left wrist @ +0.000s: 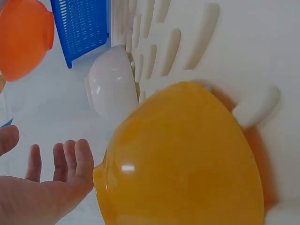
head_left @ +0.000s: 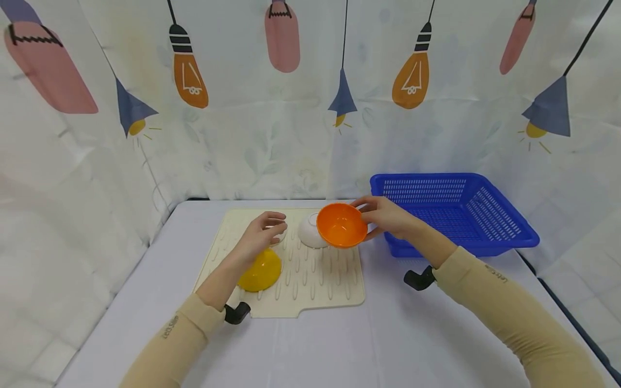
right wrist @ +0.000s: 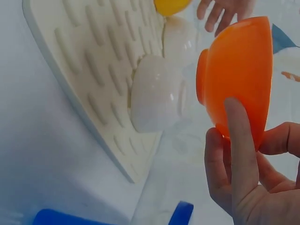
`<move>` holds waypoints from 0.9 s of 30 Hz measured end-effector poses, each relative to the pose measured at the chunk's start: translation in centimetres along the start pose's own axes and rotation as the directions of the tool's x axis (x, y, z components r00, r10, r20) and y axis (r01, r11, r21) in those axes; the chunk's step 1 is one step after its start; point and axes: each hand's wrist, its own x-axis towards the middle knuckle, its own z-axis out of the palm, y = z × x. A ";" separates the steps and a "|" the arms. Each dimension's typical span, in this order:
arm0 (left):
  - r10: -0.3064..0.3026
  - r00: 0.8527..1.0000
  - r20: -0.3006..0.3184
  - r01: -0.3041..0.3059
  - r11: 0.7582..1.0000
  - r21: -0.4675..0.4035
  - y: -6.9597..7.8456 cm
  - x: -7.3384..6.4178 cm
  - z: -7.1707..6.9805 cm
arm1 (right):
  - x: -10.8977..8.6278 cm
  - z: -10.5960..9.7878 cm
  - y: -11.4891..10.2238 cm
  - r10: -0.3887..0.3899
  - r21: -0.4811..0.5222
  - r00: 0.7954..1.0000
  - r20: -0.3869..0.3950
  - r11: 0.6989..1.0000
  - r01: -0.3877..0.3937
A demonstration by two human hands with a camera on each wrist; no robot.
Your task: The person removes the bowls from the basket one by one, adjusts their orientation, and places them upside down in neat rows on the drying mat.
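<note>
My right hand (head_left: 388, 216) grips an orange bowl (head_left: 342, 226) by its right side, thumb at the rim and fingers along the outer wall. In the head view its opening faces me, and it overlaps an upside-down white bowl (head_left: 308, 233) on the cream drying mat (head_left: 320, 291). A second white bowl (right wrist: 179, 41) shows in the right wrist view, mostly hidden by my left hand from the head. That left hand (head_left: 259, 236) hovers with loosely bent fingers, holding nothing, just above an upside-down yellow bowl (head_left: 264, 271) on the mat.
A blue plastic basket (head_left: 504, 229) with slotted walls stands at the back right, beside the mat. White cloth covers the table (head_left: 335, 345). Behind hangs a curtain (head_left: 291, 140) printed with lamps and bulbs.
</note>
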 end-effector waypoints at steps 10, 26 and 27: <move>0.013 0.992 0.124 -0.002 0.996 -0.086 0.0 -0.3 2.3 | 0.7 2.2 0.4 0.029 0.029 1.000 -0.004 0.999 -0.029; -0.080 0.961 0.265 0.124 0.980 -0.154 -1.0 0.2 4.1 | 1.0 4.0 1.1 0.050 0.096 0.998 -0.028 0.994 -0.047; -0.082 0.958 0.275 0.129 0.979 -0.158 -1.0 0.2 4.1 | 1.1 4.0 1.2 0.051 0.100 0.998 -0.028 0.994 -0.048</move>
